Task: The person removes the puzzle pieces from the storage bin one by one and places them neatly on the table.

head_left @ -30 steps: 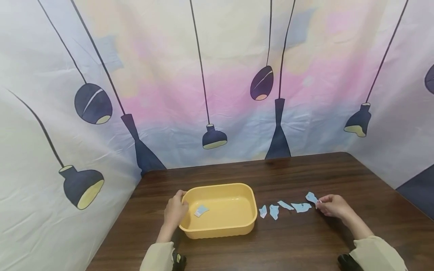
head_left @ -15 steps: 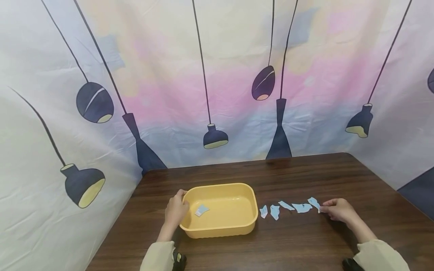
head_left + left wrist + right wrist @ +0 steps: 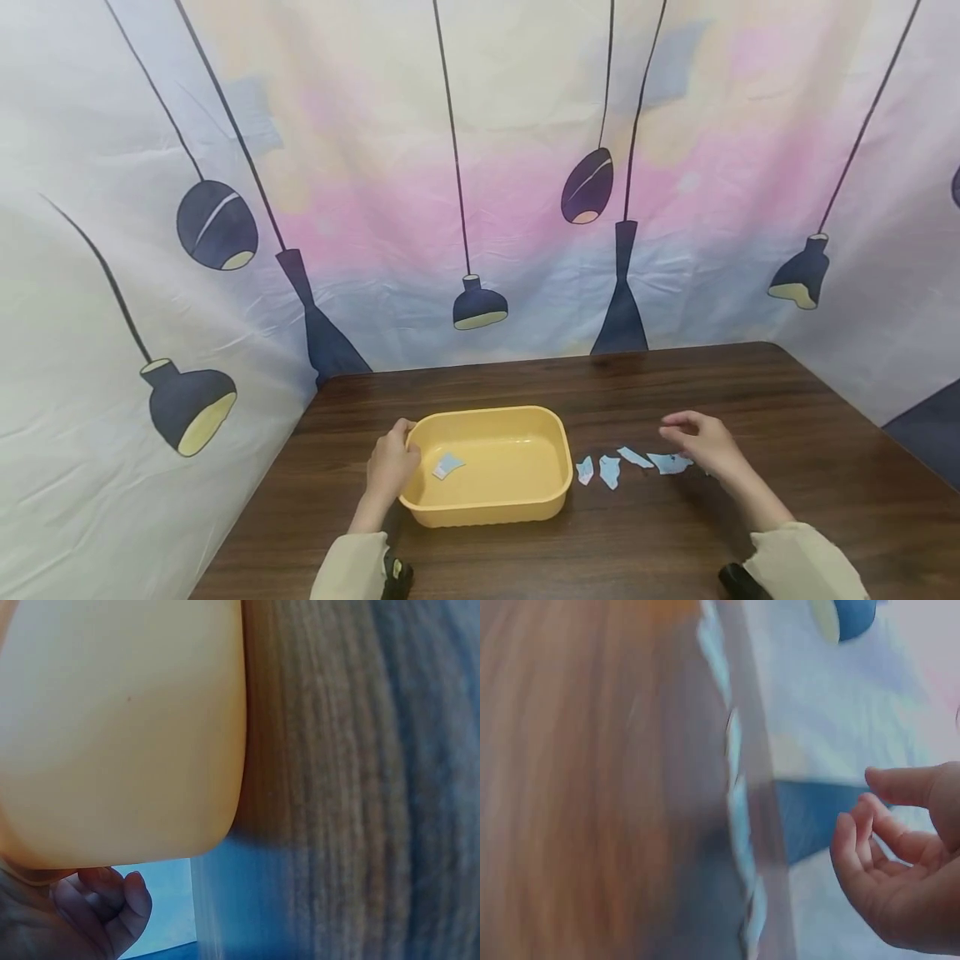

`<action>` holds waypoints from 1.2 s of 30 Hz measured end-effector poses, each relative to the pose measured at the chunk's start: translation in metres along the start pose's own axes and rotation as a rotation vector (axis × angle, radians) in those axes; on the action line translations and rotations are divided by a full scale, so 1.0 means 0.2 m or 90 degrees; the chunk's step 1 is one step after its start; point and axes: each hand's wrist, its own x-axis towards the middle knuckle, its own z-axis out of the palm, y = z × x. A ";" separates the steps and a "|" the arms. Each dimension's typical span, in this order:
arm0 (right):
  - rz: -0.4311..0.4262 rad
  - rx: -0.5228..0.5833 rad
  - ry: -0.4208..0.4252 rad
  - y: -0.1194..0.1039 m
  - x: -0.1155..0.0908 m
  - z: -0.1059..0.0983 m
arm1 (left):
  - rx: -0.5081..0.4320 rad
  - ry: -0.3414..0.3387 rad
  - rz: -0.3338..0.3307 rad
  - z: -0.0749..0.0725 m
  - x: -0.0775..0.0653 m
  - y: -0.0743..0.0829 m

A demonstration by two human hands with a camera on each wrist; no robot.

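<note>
My left hand [image 3: 392,462] grips the rim at the left end of a yellow plastic basin [image 3: 487,515]; in the left wrist view its curled fingers [image 3: 139,900] show beside the basin wall [image 3: 127,735]. One torn light-blue paper scrap [image 3: 448,466] lies inside the basin, towards its left. Right of the basin runs a row of torn blue paper scraps [image 3: 610,472]. My right hand [image 3: 705,442] hovers over the right end of this row, partly covering the last pieces. In the right wrist view the thumb and loosely bent fingers [image 3: 900,847] stand apart, holding nothing.
The dark brown wooden table [image 3: 637,542] bears everything. A cloth backdrop [image 3: 360,167] printed with pendant lamps hangs behind and beside it. Dark wrist cameras [image 3: 396,578] sit below both sleeves.
My right hand has let go of the rightmost paper scrap, leaving it at the row's right end, and has moved up and left over the row. The left hand stays on the basin.
</note>
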 end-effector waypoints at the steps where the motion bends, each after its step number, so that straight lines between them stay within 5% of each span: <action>1: -0.017 0.010 -0.004 -0.04 0.01 0.03 | 0.004 0.003 0.002 0.00 0.00 0.00; 7: -0.091 0.075 -0.042 -0.28 0.04 0.26 | 0.012 0.006 0.008 0.00 0.01 0.00; 18: -0.143 0.165 -0.142 -0.60 0.07 0.76 | 0.013 0.006 0.010 -0.01 0.00 -0.01; 27: -0.178 0.106 -0.239 -0.74 0.12 1.04 | 0.019 0.014 0.011 -0.02 0.01 0.00; 36: -0.223 0.069 -0.250 -0.78 0.18 1.23 | 0.022 0.010 0.017 -0.01 0.00 0.00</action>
